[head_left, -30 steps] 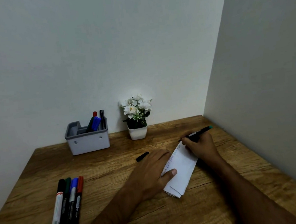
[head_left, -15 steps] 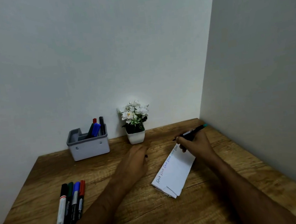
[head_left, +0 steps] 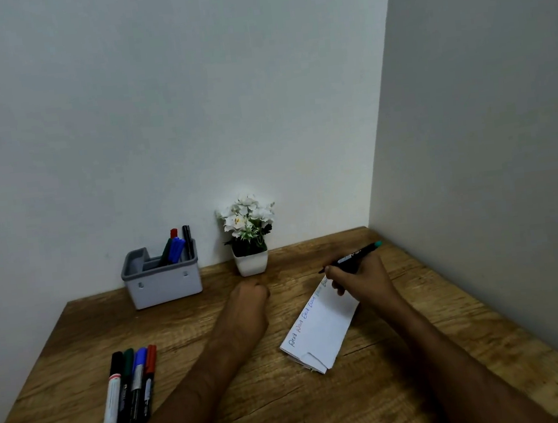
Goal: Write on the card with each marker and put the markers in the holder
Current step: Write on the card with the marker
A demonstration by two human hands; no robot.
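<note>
so our right hand (head_left: pixel 359 280) is gripping the teal-ended marker (head_left: pixel 358 255), tip at the far end of the card (head_left: pixel 320 327), which lies flat on the tabletop (head_left: pixel 426 385). Left hand (head_left: pixel 249 293) sits curled just beyond it, can't tell if the cap's in there. We'd say writing's about wrapped, so next up: cap it, drop it in the holder (head_left: pixel 162 282) at the back, then grab one of the four markers (head_left: pixel 130 395) lying front left
</note>
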